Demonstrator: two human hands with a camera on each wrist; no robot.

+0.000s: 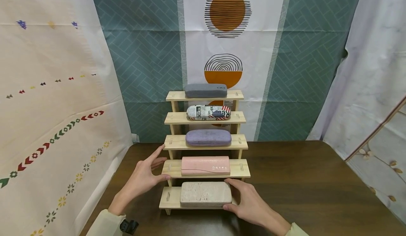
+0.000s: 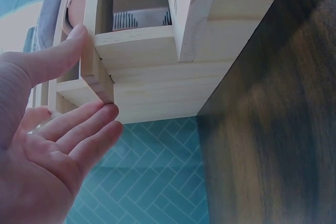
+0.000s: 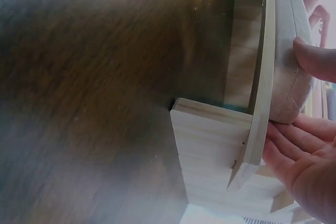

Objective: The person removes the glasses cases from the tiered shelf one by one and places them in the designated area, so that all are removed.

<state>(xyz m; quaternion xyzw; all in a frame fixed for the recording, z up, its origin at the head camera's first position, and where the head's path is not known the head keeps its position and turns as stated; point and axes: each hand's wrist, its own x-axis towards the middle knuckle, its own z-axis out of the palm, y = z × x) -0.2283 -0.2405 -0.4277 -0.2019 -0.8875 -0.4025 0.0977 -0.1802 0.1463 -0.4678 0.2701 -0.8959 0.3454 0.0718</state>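
Note:
A stepped wooden display rack [image 1: 171, 144] carries one glasses case on each shelf. My right hand [image 1: 252, 204] grips the right end of the beige glasses case [image 1: 205, 193] on the lowest shelf, its thumb [image 3: 315, 61] at the front side. My left hand [image 1: 144, 176] holds the left end of the shelf above, thumb at the front edge and fingertips [image 2: 110, 111] at the back edge. That shelf bears a pink glasses case [image 1: 205, 166]. Higher up lie a purple case [image 1: 208, 138], a newspaper-print case [image 1: 208, 113] and a grey case [image 1: 205, 91].
The rack stands on a dark brown wooden table [image 1: 291, 186]. Behind it hangs a teal patterned cloth [image 1: 146, 70] with a white printed strip. An embroidered cream cloth [image 1: 57, 123] closes the left side, and a pale curtain [image 1: 374, 98] the right.

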